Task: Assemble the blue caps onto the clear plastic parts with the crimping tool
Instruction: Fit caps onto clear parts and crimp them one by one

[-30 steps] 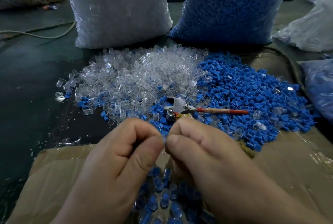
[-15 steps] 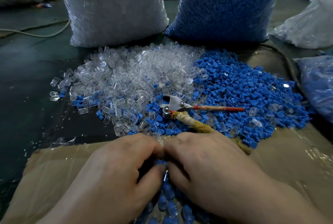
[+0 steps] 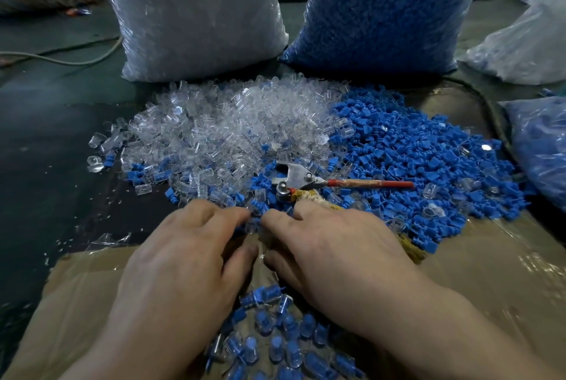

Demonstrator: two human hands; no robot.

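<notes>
Pieces already capped (image 3: 275, 340), blue showing inside clear shells, lay heaped on the cardboard (image 3: 490, 288) nearest the person, between the two wrists. A second earlier both hands were raised above that heap, thumbs and forefingers pinched together over something small. Half a second earlier they had dropped low over it, and now they had slid forward to the near edge of the loose stock. The left hand (image 3: 183, 260) and the right hand (image 3: 333, 254) lay palm down side by side. The grip of each had gone wide, fingers stretched out and nothing visibly held, the forefingers reaching toward a loose clear part at the pile's rim. I judged that one piece had been let go onto the heap and the next pick was starting, with a great deal of stock left to do. Just beyond the fingers the crimping tool (image 3: 303, 180) lay where it had been, its red handle pointing right. Neither hand gripped it, though its wrapped second handle ran out of sight beneath the right hand. Behind it spread the clear plastic parts (image 3: 229, 128) to the left and the blue caps (image 3: 428, 159) to the right, meeting along a mixed seam. Farthest back on the desk (image 3: 46, 150) stood a bag of clear parts (image 3: 196, 12) and a bag of blue caps (image 3: 382, 6).
</notes>
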